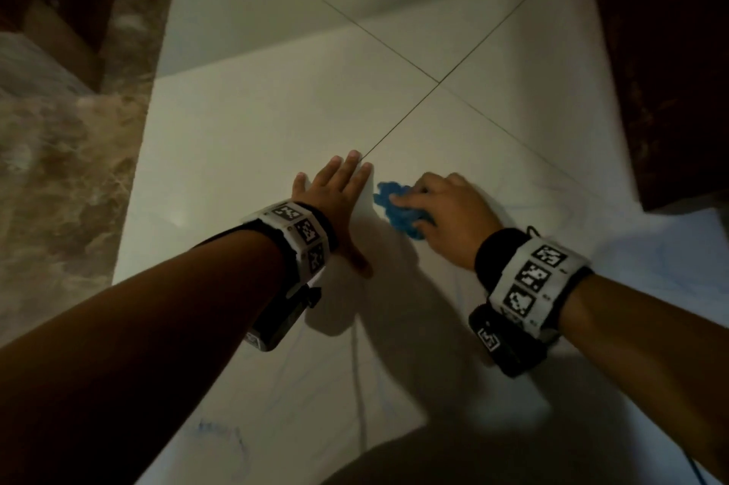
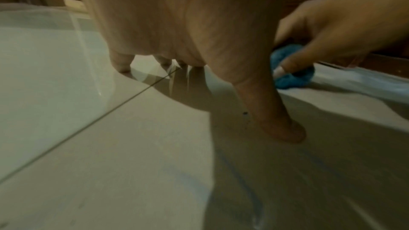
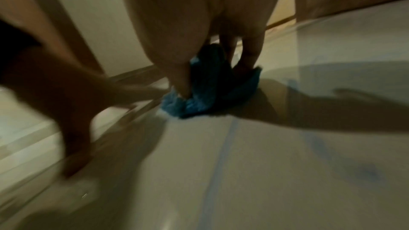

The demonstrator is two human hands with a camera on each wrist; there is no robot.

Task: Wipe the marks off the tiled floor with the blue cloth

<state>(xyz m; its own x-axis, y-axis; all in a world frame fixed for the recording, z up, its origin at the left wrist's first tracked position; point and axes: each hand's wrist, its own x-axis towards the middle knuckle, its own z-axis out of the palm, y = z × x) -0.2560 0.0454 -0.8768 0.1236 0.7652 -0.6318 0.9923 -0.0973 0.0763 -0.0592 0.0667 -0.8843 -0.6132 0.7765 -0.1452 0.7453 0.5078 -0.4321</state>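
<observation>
Cloth [image 1: 398,210], soft and light, bunches under the gripping right hand [image 1: 449,212]; hold its crumpled middle. Left hand [image 1: 335,204] lies flat, fingers spread, just beside.

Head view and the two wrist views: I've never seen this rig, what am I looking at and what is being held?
No machine here: a person wearing cameras on the head and both wrists. The head view looks down on both hands. The left hand rests flat on the pale tiled floor, fingers spread, holding nothing. The right hand grips the bunched blue cloth against the tile. Each wrist view looks along its own hand: the right one shows the cloth under the fingers and faint blue marks on the floor nearer the camera. The checkered bands are wrist straps.
</observation>
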